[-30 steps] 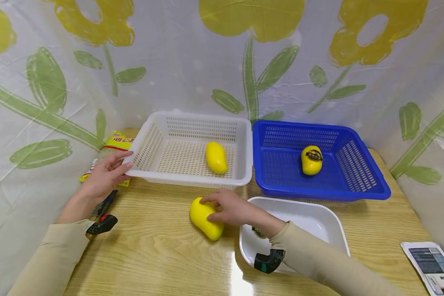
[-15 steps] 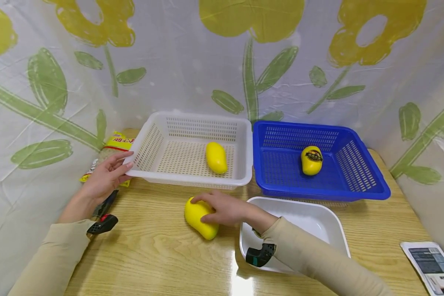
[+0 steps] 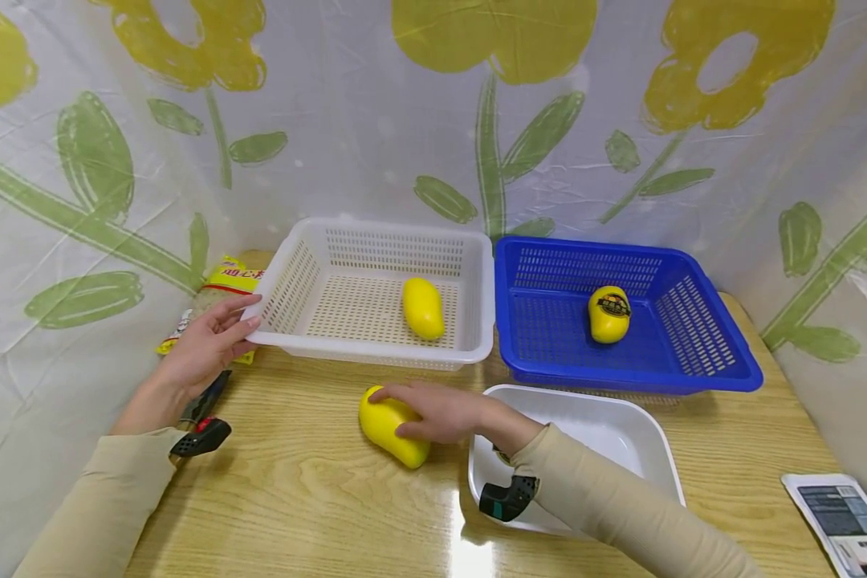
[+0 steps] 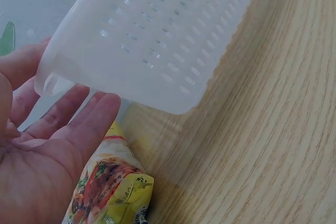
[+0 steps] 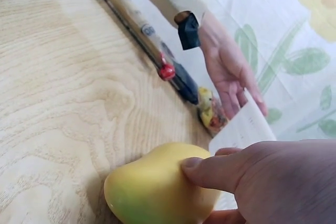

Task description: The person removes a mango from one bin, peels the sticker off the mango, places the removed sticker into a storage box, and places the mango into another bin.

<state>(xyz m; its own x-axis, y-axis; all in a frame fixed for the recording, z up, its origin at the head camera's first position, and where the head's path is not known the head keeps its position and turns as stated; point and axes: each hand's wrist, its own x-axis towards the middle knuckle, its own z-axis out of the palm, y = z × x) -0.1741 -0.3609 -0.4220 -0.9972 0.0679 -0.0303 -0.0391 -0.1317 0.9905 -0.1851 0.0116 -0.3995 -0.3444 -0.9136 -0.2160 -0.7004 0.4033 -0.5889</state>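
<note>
On the wooden table lies a yellow mango (image 3: pixel 386 429), with a greenish tint at one end in the right wrist view. My right hand (image 3: pixel 437 411) holds it from above, thumb (image 5: pixel 210 174) on the near side and fingers over the far side. The left hand (image 3: pixel 205 345) pinches the left rim of a white plastic basket (image 3: pixel 376 352), thumb above and fingers below, as the left wrist view shows. Inside that basket lies another mango (image 3: pixel 423 309). To its right, a blue basket (image 3: pixel 549 373) contains a mango with a dark label (image 3: pixel 609 313).
A white tray (image 3: pixel 663 449) sits under my right forearm, with a dark label partly hidden inside. Behind the left hand is a yellow food packet (image 3: pixel 231 277); a long dark-wrapped package (image 5: pixel 142 30) lies beside the left arm. A white pouch (image 3: pixel 841 518) is at the right.
The right hand and its mango have shifted slightly left along the table, mostly in the first half second. The left hand and the baskets look unmoved.
</note>
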